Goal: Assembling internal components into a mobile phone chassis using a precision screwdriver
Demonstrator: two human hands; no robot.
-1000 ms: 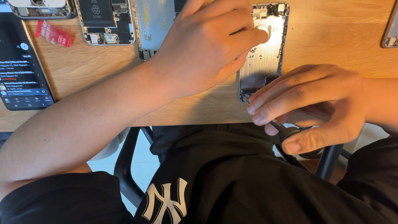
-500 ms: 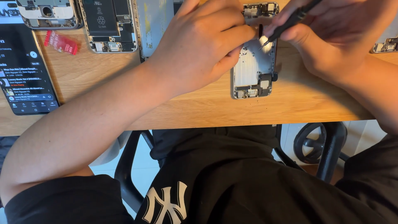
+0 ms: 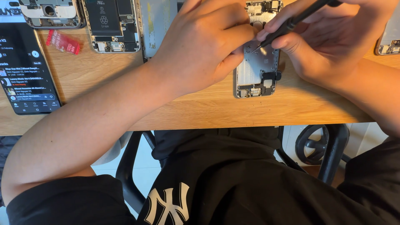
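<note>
Phone housing (image 3: 257, 71): laid flat on the wooden bench (image 3: 208, 110), near its front edge; long axis runs away from the person.
Left hand (image 3: 204, 46): pressed on the housing, fingers curled against its left edge.
Right hand (image 3: 329, 41): grip closed around a black screwdriver (image 3: 291, 23), tip angled down-left onto the housing.

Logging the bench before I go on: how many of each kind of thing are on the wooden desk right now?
Opened phone housings, some cut by the frame: 5, including the one under both hands
Lit phone: 1
Red packet: 1
Black tool in the right hand: 1
Total: 8
</note>
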